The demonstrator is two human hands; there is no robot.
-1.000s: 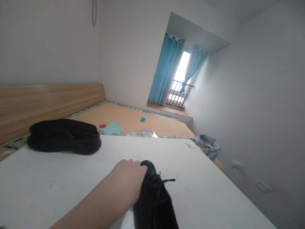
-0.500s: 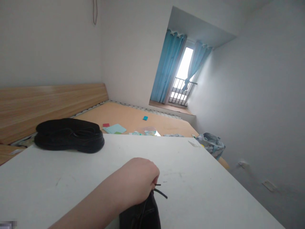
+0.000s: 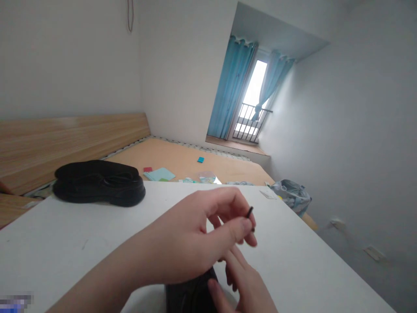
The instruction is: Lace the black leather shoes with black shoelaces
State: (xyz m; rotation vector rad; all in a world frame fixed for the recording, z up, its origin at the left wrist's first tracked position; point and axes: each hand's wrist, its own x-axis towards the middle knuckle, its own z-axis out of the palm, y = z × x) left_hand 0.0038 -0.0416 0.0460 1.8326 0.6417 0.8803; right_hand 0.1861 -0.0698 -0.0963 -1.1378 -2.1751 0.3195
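- The shoelace end (image 3: 249, 211) is a thin black cord with a stiff tip. It is pinched between the thumb and the fingers of the left hand (image 3: 192, 243) and stands up a little above the fingertips, over the white table (image 3: 81, 234).
- The lace looks soft and very light, so I judge it bends easily and can slip out of a loose pinch. The hard tip is the best place to take hold, and this is where the left hand has it.
- The black lace-up shoe (image 3: 187, 295) to which the lace seems to belong lies on the table just under both hands, at the bottom edge of the view. Only a small dark part shows. The leather looks smooth and rather stiff, heavier than the lace.
- The left forearm comes in from the lower left and crosses over the shoe. The wrist is bent, and the fingers are curled and closed on the lace.
- The right hand (image 3: 243, 284) comes up from the bottom edge, below the left hand. Its fingers are stretched and loose, holding nothing, and they are close to the shoe. I cannot tell if they touch it.
- The second black shoe (image 3: 99, 188) lies well apart on the far left side of the table.
- Behind the table there are a bare wooden bed base (image 3: 202, 163) with small papers on it, a wooden headboard (image 3: 65, 139), blue curtains (image 3: 228, 91) at a window and a plastic bag (image 3: 291, 195) near the wall.
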